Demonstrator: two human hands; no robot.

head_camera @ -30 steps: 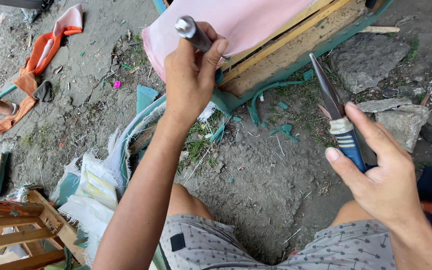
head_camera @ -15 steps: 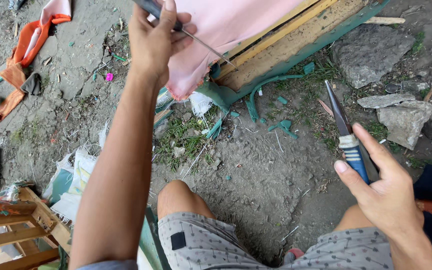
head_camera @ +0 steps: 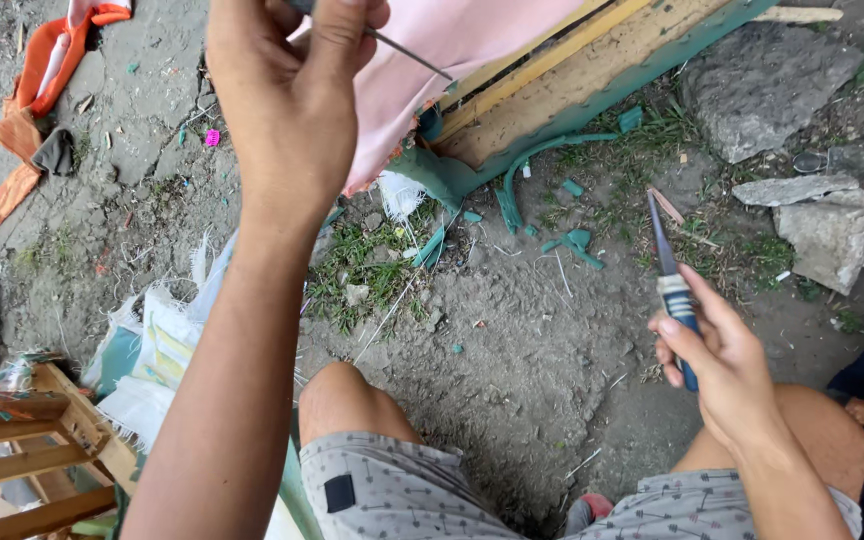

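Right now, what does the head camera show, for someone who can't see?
A left hand pinches a thin metal tool against pink cloth on a wooden frame. The right hand grips a blue-handled knife, blade up, above bare dirt.

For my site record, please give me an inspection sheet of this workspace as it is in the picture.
Surface: bare grey dirt ground with patches of grass.
Job's things: thin metal tool shaft pressed at pink fabric on a wooden frame with green covering; blue-handled knife, blade pointing away from the person.
Clutter: green fabric scraps, orange cloth, frayed white cloth, grey stones, wooden crate.
Hands: left hand grips the thin tool; right hand holds the knife.
Cables: nothing seen.
Surroundings: outdoors; person's bare knees and grey patterned shorts.
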